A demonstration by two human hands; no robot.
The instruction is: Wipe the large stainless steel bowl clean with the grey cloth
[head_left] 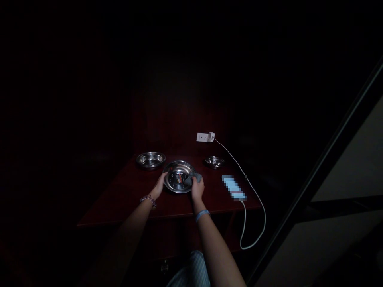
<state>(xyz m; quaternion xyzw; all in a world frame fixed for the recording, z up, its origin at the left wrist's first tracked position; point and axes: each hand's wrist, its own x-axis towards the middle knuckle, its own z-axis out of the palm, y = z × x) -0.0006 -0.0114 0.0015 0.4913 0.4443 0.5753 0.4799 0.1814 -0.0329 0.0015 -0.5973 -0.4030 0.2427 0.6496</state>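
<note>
A shiny steel bowl (171,184) with a coloured label inside is tilted toward me above the table. My left hand (158,186) grips its left rim, the thumb on the inner edge. On its right side my right hand (198,189) is closed on a grey cloth (194,177), which is pressed against the bowl's inner wall and rim. Some of the fingers of both hands are hidden behind the bowl and the cloth.
Another steel bowl (151,161) stands at the back left of the dark red table (119,203), and a smaller one (214,162) at the back right. A blurred phone (233,187) lies on the right, its white cable (264,217) running to a wall socket (203,137).
</note>
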